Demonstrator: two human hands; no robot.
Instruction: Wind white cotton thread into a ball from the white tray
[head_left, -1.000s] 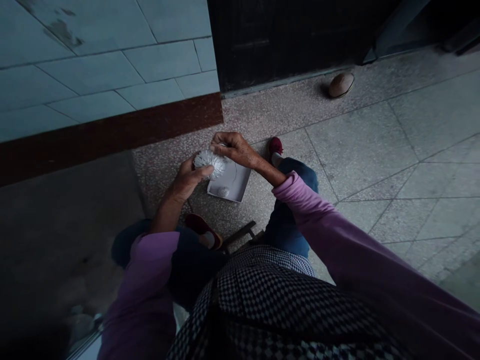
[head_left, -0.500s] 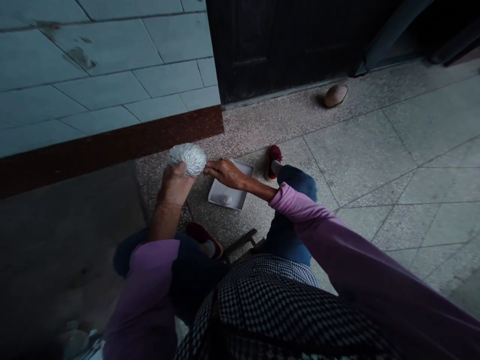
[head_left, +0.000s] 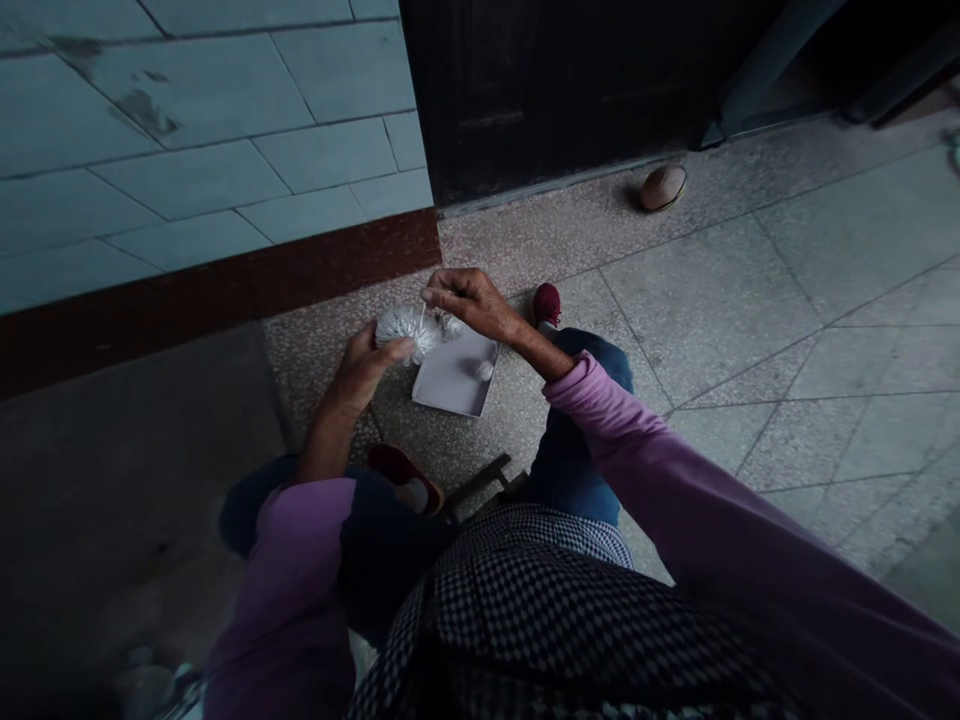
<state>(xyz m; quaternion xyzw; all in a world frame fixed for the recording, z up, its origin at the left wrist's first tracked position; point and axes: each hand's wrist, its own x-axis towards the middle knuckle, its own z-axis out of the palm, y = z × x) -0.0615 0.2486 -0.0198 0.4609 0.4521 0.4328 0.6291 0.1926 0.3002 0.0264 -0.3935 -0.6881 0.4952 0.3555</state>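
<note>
My left hand (head_left: pixel 364 368) is closed on a white, shiny bundle of strands (head_left: pixel 405 328) that looks like a skein of yarn or cord. Just above and to its right, my right hand (head_left: pixel 478 302) has thumb and fingers pinched together on what looks like a thin white strand (head_left: pixel 422 312) rising from the bundle. A shallow white box (head_left: pixel 452 385) lies on the floor below both hands. In its right part sits a small whitish ball (head_left: pixel 484 370). Another small pale clump (head_left: pixel 451 327) shows under my right hand; whether it touches the bundle I cannot tell.
My red shoes (head_left: pixel 547 303) stand on either side of the box on the speckled floor (head_left: pixel 675 300). A brown rounded object (head_left: pixel 663 188) lies by the dark door (head_left: pixel 525 100). The tiled wall (head_left: pixel 210 110) rises at left. A dark bar (head_left: pixel 480 480) shows between my knees.
The bundle in my left hand has come down and right, towards the box. My right hand has lifted up and right, pinching a strand. The small ball in the box appears farther right.
</note>
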